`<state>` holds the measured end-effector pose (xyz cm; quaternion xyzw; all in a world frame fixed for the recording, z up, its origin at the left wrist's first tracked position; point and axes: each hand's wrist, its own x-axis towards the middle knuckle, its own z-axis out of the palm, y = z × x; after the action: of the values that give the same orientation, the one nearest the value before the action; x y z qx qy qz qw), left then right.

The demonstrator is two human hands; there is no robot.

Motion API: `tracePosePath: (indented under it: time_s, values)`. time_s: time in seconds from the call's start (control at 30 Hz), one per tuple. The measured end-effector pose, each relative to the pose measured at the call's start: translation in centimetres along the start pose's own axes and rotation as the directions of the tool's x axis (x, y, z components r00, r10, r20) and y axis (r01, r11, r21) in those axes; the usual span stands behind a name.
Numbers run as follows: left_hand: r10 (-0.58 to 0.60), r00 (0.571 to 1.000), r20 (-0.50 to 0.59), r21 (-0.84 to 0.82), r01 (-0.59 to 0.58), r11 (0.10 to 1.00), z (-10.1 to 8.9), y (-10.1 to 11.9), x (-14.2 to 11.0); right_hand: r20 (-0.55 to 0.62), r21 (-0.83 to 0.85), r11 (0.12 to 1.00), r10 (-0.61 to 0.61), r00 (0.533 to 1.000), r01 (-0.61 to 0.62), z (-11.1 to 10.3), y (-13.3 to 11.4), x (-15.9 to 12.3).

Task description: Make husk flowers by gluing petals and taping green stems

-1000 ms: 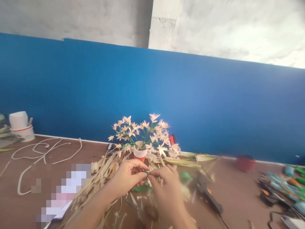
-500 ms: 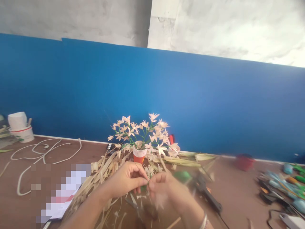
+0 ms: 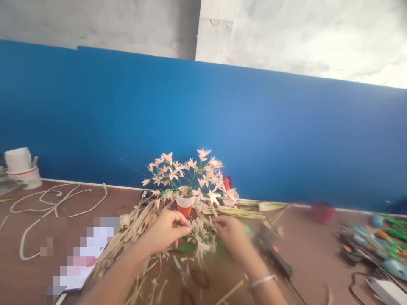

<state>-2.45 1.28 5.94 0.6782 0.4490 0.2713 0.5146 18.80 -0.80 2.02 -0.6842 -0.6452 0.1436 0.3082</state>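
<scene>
My left hand is closed in a pinch at a thin green flower stem, just in front of the paper cups. Beside it is a cluster of pale handmade flowers with green stems, partly between my hands. My right hand is on the far side of that cluster, fingertips pressed together; whatever they hold is too small to make out. Behind both hands, an orange and white stack of paper cups holds a branching spray of pale star-shaped flowers. Scissors lie below my hands.
Dried husk strips spread over the brown table at left. A black glue gun rests by my right forearm. Farther right are a red container and coloured tools. A white cable lies left, before the blue partition.
My hands have come apart: the right has moved away to the right and up, the left slightly left and up. More of the flower cluster between them now shows.
</scene>
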Motion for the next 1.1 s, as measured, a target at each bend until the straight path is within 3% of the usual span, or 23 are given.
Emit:
tracePosePath:
  time_s: [0.07,0.13,0.47,0.6,0.77,0.93,1.1]
  values:
    - [-0.012,1.0,0.014,0.001,0.012,1.0,0.1,-0.1,0.1,0.027,-0.24,0.97,-0.035,0.999,0.041,0.7,0.2,0.0]
    - [-0.005,1.0,0.025,0.003,0.005,1.0,0.0,-0.3,0.2,0.046,-0.335,0.939,-0.066,0.997,0.077,1.4,0.2,-0.1]
    - [0.039,0.995,0.093,0.002,-0.039,0.999,-0.3,-0.9,0.1,0.103,-0.414,0.852,-0.306,0.947,0.32,5.2,0.6,-0.3]
    - [0.039,0.996,0.075,-0.011,-0.039,0.999,-0.3,-1.0,0.2,0.07,-0.418,0.842,-0.345,0.936,0.341,5.6,0.6,0.0]
    - [0.035,0.998,0.059,-0.045,-0.033,0.998,-0.7,-0.5,0.1,-0.06,-0.24,0.907,-0.37,0.927,0.346,3.6,-0.3,0.0]
    - [0.031,0.999,0.043,-0.028,-0.03,0.999,-0.9,-0.5,0.2,-0.055,0.03,0.961,-0.274,0.96,0.276,1.6,-1.7,-0.3]
    - [0.043,0.998,0.038,-0.067,-0.04,0.997,-0.3,-0.7,0.3,0.088,0.4,0.916,-0.017,0.996,-0.019,0.4,-3.6,-0.9]
